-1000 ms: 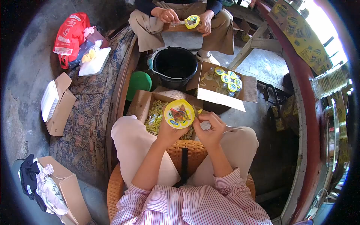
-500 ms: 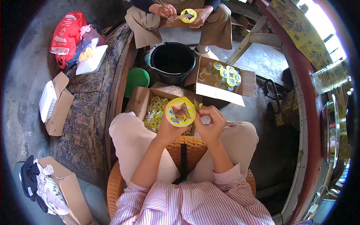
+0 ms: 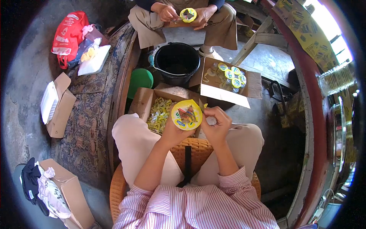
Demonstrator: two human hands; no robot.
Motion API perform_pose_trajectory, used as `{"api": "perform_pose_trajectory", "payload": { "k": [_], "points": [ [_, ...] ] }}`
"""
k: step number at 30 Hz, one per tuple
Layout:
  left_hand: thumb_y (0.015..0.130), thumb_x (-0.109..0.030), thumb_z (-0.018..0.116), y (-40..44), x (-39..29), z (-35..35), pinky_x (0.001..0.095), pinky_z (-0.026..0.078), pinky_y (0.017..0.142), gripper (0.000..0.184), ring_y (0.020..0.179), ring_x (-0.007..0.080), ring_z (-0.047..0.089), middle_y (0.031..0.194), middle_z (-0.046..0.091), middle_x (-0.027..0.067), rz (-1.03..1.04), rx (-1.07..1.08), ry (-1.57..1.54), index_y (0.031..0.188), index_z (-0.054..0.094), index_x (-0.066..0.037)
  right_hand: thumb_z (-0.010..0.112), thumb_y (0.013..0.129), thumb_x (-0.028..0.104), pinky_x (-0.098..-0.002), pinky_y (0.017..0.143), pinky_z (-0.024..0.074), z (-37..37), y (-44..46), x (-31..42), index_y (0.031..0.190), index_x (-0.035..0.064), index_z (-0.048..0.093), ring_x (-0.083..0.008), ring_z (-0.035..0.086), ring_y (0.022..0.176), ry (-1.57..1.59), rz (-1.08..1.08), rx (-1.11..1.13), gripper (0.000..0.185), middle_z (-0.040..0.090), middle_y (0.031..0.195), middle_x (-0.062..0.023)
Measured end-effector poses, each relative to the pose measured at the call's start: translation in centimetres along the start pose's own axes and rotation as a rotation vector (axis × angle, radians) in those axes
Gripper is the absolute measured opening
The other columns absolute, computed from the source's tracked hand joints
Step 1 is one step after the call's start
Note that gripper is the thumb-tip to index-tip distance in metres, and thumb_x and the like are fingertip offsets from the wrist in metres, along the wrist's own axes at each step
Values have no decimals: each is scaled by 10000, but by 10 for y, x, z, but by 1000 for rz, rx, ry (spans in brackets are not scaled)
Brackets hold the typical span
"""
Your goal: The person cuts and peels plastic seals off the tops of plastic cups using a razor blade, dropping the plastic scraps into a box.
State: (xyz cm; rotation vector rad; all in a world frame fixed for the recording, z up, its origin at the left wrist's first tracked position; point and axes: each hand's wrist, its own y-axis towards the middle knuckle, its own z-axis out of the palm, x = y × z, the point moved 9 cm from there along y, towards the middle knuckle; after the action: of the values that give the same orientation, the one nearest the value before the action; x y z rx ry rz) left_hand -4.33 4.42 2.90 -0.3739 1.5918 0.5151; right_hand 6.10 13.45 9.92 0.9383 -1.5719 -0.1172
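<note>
My left hand is closed around a plastic cup, its yellow printed rim facing up toward me. The middle of its top shows a coloured print with a jagged outline. Close to the cup's right edge, my right hand is pinched on a small thin blade that points away from me. A yellow scrap shows by its fingertips. Below my hands, a cardboard box holds a heap of yellow strips.
An open carton holds several yellow-rimmed cups. A black bucket and a green plastic item stand beyond the strip box. Opposite, another person's hands work on a similar cup. A patterned mat lies left.
The cup and both my hands sit slightly further right in view. The yellow scrap at my right fingertips shows more clearly. The other person's cup has tilted and shifted a little left.
</note>
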Motion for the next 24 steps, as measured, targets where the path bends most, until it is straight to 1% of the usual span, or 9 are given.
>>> {"api": "perform_pose_trajectory", "payload": {
  "k": [6,12,15,18,21,24],
  "points": [
    [640,-22,705,0,-2,0,311,404,897,647,1036,178,503,1097,497,85,-2,69,-17,1185,357,-26,661,643,-63,-224,554,448,2,2,0,703,-33,592,-127,576,591,7,-33,16,96,601,661,-86],
    [646,-23,704,-1,9,-3,314,390,915,690,1067,184,479,1139,463,98,-1,34,-57,1209,305,-32,664,638,-63,-225,551,450,1,2,3,703,-32,591,-139,585,589,-17,-47,6,102,602,655,-90],
    [643,-20,704,1,8,-3,319,382,925,713,1080,189,469,1153,449,102,-22,70,-26,1219,283,-34,665,634,-64,-232,554,455,1,2,5,703,-32,592,-147,589,587,-26,-49,-4,105,604,655,-96],
    [637,-17,705,0,6,-3,321,379,930,730,1082,194,469,1158,447,102,37,58,30,1228,277,-32,664,629,-67,-238,559,460,-1,1,10,704,-32,594,-153,592,589,-53,-73,-29,108,606,656,-102],
    [632,-11,699,0,4,-3,321,380,931,742,1087,195,465,1163,443,104,46,58,-46,1238,271,-31,662,625,-70,-243,564,463,0,1,13,710,-31,596,-157,594,591,-70,-101,-47,114,606,655,-105],
    [631,-6,694,0,8,-3,321,380,930,744,1091,194,462,1168,437,107,16,74,-22,1242,270,-32,661,625,-73,-241,568,462,1,1,14,714,-31,596,-154,595,595,-78,-89,-64,118,607,659,-104]
  ]
}}
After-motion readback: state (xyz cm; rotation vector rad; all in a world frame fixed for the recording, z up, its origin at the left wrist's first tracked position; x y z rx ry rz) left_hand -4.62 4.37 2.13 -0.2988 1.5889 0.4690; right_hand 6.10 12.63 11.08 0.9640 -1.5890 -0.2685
